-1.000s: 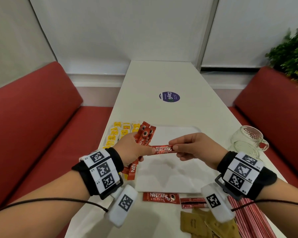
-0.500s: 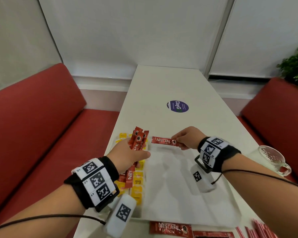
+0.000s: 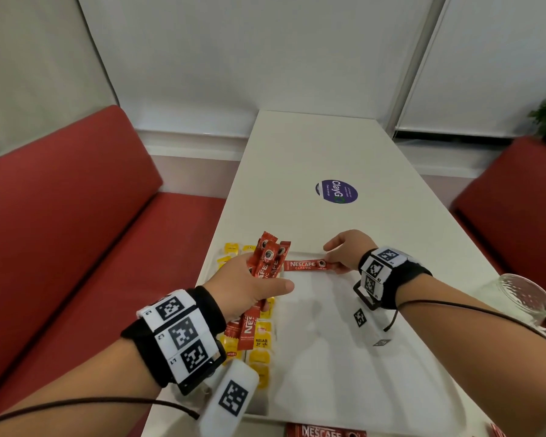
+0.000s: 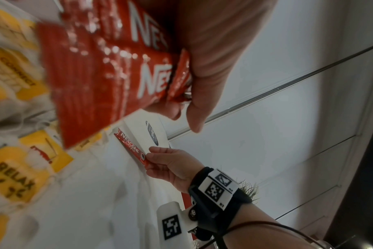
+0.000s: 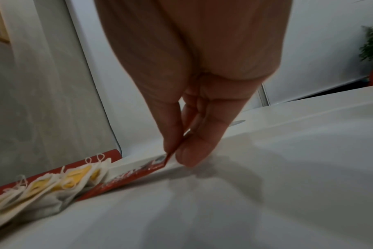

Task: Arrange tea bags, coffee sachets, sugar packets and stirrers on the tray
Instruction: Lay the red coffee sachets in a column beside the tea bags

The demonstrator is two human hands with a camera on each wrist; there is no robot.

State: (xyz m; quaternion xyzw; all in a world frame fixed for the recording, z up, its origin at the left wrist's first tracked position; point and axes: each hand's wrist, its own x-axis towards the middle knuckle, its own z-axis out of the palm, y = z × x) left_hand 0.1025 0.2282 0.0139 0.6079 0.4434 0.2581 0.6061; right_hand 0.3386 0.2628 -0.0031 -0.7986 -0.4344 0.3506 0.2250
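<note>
The left hand (image 3: 246,283) grips a fan of red coffee sachets (image 3: 267,263) above the yellow tea bags (image 3: 260,340) lining the white tray's (image 3: 344,373) left edge. To the right, most of the tray floor lies bare. The right hand (image 3: 347,250) pinches a single sachet (image 3: 304,265) by its end, now lowered onto the tray along its far rim; half a second ago it was held just above.
</note>
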